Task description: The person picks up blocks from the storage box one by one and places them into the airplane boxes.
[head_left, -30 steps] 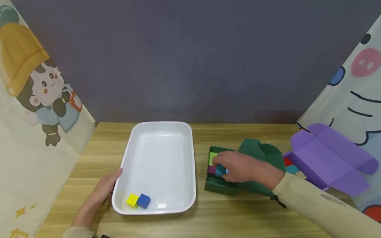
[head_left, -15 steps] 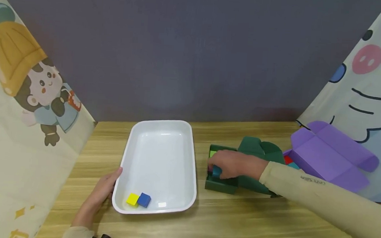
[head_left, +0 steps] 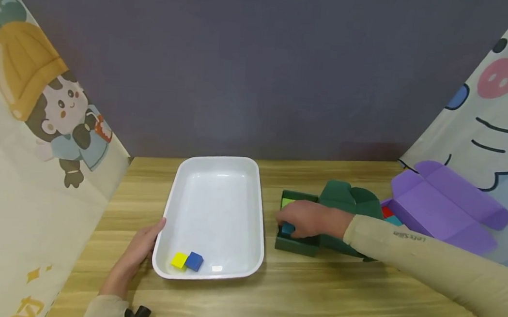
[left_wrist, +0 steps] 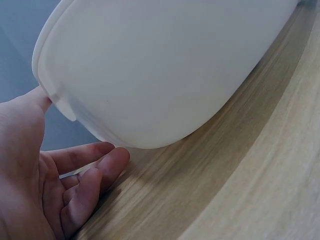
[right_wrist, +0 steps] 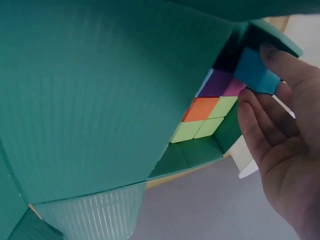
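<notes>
My right hand [head_left: 304, 220] reaches into an open green cardboard box [head_left: 296, 246] and pinches a teal-blue cube [right_wrist: 257, 70] between thumb and fingers. The right wrist view shows light green cubes [right_wrist: 197, 127], an orange cube [right_wrist: 200, 108], a purple cube [right_wrist: 216, 83] and a pink cube [right_wrist: 234, 88] packed beside it. My left hand [head_left: 141, 244] holds the left side of a white tray [head_left: 215, 214], thumb on the rim and fingers by its outer wall [left_wrist: 150, 90]. A yellow cube [head_left: 179, 260] and a dark blue cube [head_left: 194, 261] touch in the tray's near left corner.
An open purple box [head_left: 440, 208] stands at the right, with red and teal pieces [head_left: 392, 218] inside. The green box's lid [head_left: 343, 198] folds out to the right. A grey wall [head_left: 259, 71] closes off the back of the wooden table [head_left: 245, 306], with printed cloths on both sides.
My right hand has moved slightly left inside the green box, with the teal-blue cube in its fingers. The left hand stays on the tray. The head view has shifted slightly.
</notes>
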Available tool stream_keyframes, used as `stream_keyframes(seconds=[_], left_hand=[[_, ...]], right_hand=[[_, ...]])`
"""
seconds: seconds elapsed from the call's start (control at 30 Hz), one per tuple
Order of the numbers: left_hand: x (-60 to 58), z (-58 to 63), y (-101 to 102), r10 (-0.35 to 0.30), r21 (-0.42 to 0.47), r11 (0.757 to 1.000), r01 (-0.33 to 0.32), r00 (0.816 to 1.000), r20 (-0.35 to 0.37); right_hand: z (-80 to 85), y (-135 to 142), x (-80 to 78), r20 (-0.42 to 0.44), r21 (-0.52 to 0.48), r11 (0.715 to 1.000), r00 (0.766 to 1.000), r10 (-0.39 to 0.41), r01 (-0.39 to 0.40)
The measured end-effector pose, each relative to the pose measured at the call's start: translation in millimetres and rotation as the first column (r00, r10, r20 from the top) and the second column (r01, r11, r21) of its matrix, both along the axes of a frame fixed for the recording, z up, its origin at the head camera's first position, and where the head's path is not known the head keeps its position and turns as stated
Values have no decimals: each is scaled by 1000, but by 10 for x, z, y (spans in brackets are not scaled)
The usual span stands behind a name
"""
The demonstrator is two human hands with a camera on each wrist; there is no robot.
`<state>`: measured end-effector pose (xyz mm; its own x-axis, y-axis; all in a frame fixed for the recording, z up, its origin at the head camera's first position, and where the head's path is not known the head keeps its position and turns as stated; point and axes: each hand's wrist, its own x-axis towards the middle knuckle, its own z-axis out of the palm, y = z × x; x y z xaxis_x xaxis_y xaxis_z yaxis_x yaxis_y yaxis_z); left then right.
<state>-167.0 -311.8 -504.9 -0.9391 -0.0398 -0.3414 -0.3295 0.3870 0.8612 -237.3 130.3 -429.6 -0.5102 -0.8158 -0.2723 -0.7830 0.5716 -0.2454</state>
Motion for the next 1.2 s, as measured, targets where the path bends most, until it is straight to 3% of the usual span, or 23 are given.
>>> stream_keyframes(seconds=[0.43, 0.63, 0.77, 0.93, 1.2], left_hand=[[8, 11, -3, 16, 3, 1000, -16, 1000, -5], [5, 10, 22, 16, 22, 1000, -16, 1000, -14], [-5, 19, 37, 14, 28, 1000, -13, 1000, -26], [-7, 0, 30, 19, 29, 999, -19, 1000, -19], [-13, -22, 2, 32, 40, 999, -32, 999, 0]], right_hand=[[-140, 31, -2, -62, -35, 997, 996, 63, -65], [-244, 49, 10, -127, -26, 995, 988, 88, -92], [-296, 42, 19, -207, 5, 992, 971, 122, -123], [-339, 46, 19, -225, 58, 996, 971, 85, -73], [-391, 72, 12, -208, 44, 999, 978, 28, -19]])
